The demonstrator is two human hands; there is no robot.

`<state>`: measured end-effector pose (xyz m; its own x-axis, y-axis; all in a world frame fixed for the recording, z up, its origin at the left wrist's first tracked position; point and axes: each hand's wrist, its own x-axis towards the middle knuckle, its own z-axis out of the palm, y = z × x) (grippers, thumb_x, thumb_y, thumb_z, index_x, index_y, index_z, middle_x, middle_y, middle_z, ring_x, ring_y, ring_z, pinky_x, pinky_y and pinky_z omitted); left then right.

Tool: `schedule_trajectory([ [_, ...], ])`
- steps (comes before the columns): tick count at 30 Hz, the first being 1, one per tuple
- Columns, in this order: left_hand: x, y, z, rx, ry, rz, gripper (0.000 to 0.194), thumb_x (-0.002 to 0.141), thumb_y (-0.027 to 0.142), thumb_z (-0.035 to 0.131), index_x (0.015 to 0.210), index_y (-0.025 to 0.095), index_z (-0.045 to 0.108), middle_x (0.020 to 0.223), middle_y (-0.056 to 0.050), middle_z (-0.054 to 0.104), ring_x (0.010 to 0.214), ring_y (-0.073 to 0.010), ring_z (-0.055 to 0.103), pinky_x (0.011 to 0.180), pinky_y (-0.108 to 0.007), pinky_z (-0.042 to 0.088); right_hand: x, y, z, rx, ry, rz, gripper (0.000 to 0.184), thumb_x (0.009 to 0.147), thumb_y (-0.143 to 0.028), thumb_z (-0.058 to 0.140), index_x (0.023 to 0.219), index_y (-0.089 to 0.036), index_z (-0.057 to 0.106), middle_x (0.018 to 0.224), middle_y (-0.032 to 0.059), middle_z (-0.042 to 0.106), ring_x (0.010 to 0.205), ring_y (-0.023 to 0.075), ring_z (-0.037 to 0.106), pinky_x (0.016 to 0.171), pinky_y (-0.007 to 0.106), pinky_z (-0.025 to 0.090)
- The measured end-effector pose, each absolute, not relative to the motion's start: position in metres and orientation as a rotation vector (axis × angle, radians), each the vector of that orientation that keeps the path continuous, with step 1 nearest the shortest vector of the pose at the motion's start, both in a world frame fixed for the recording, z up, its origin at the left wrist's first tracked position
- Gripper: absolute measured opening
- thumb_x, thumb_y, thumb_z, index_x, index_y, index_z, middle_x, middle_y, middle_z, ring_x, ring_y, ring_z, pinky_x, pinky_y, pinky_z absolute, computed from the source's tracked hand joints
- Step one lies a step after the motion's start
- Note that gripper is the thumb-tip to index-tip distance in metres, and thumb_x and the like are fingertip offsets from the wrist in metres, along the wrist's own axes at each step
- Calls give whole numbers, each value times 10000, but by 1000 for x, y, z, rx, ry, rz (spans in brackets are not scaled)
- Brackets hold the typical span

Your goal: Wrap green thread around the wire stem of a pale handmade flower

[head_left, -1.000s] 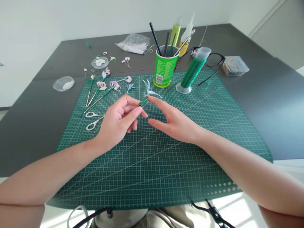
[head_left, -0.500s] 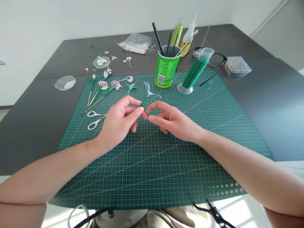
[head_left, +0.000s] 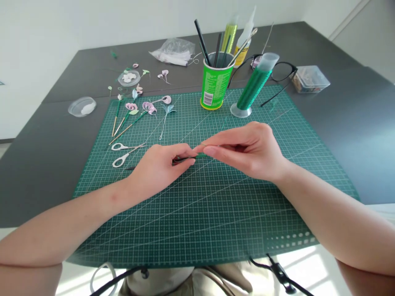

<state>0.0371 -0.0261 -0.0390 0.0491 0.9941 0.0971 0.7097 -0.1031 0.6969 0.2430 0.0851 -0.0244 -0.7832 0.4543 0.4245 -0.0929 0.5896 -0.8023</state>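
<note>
Over the middle of the green cutting mat [head_left: 185,213], my left hand [head_left: 160,170] is closed around a thin dark stick [head_left: 185,158], whose pointed end pokes out on the left beside the scissors. Toward the right, the stick is wound with green thread [head_left: 201,156]. My right hand [head_left: 249,150] meets it there, thumb and forefinger pinched on what looks like a fine strand of that thread. Behind the right fingers, the stick's far end is hidden, and the pale blue flower is out of sight. White-handled scissors [head_left: 120,160] lie open left of my left hand.
Finished flower sticks [head_left: 125,123] and a pale blue flower [head_left: 168,109] lie at the mat's back left. Behind my hands stand a green can [head_left: 217,86] of sticks and a green thread spool [head_left: 254,88]. Glasses [head_left: 282,74] and a clear box [head_left: 311,79] sit back right.
My hands have turned the stick from upright-tilted to nearly level. My right hand has moved right and up, its fingers now pinched together. The flower has gone from view behind it.
</note>
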Motion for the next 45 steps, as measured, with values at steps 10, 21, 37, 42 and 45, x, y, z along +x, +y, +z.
schedule_trajectory([
  [10, 43, -32, -36, 2022, 1617, 769, 106, 949, 228, 722, 981, 259, 818, 803, 64, 830, 558, -110, 684, 554, -234, 474, 240, 90, -29, -457, -2142, 1093, 191, 975, -315, 743, 984, -198, 895, 649, -5, 693, 541, 86, 476, 473, 239, 346],
  [21, 47, -42, -32, 2221, 1689, 1015, 41, 991, 249, 719, 961, 250, 746, 758, 39, 801, 547, -116, 670, 589, -250, 526, 233, 105, -36, -562, -2178, 1206, 224, 964, -306, 735, 917, -142, 881, 674, 12, 705, 572, 87, 486, 531, 248, 374],
  [37, 39, -30, -32, 1651, 1857, 1466, 115, 997, 326, 720, 1081, 281, 785, 856, -13, 813, 773, -201, 774, 668, -333, 627, 242, 103, -51, -63, -2505, 575, 354, 1114, -250, 542, 1385, -171, 755, 853, 33, 791, 668, 89, 659, 606, 212, 431],
  [42, 42, -32, -30, 1690, 1847, 1543, 92, 1003, 361, 725, 1064, 305, 765, 822, 2, 781, 764, -194, 762, 652, -340, 622, 245, 103, -52, -47, -2517, 325, 397, 1156, -294, 459, 1442, -186, 712, 732, -5, 704, 591, 77, 533, 563, 237, 355],
  [45, 43, -37, -29, 1735, 1845, 1582, 90, 1034, 378, 703, 1093, 334, 754, 837, 25, 768, 788, -169, 763, 690, -333, 616, 245, 102, -52, -38, -2541, 306, 406, 1158, -291, 447, 1474, -198, 684, 777, -2, 737, 603, 79, 538, 578, 241, 366],
])
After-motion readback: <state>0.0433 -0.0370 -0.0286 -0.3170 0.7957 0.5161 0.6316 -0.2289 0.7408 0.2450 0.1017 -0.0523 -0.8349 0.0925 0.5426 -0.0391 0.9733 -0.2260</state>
